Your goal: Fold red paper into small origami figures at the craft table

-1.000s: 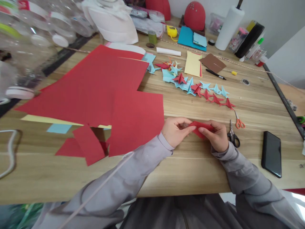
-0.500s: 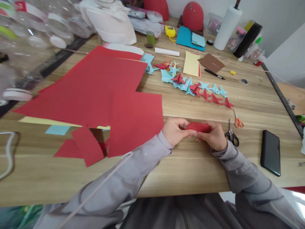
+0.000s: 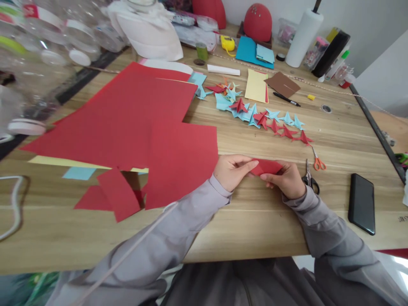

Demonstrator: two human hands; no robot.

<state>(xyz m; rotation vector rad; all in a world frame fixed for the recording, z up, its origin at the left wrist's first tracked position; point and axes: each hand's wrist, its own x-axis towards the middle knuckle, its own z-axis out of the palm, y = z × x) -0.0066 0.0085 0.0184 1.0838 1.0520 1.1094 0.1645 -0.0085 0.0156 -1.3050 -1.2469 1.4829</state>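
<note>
Between my two hands is a small folded piece of red paper [image 3: 267, 166], held just above the wooden table. My left hand [image 3: 232, 172] pinches its left end, thumb on top. At the right end my right hand [image 3: 289, 180] grips it between thumb and fingers. Close beside my right hand lie black-handled scissors [image 3: 314, 183], with orange-handled scissors [image 3: 318, 163] a little farther off. Large red paper sheets [image 3: 183, 165] spread out to the left of my left hand. Beyond the hands lie several folded red paper cranes [image 3: 288, 132] and blue paper cranes [image 3: 254, 115].
A black phone [image 3: 362, 204] lies at the right. Cut red pieces [image 3: 118, 194] rest at the left front. Toward the back are yellow paper [image 3: 256, 85], brown paper [image 3: 283, 83], a black pen [image 3: 287, 99] and a tape measure [image 3: 227, 43]. Plastic bottles [image 3: 79, 38] crowd the left back.
The red paper has tilted so that more of its flat face shows. My left thumb has moved up onto it, and my right thumb now lies along its lower edge.
</note>
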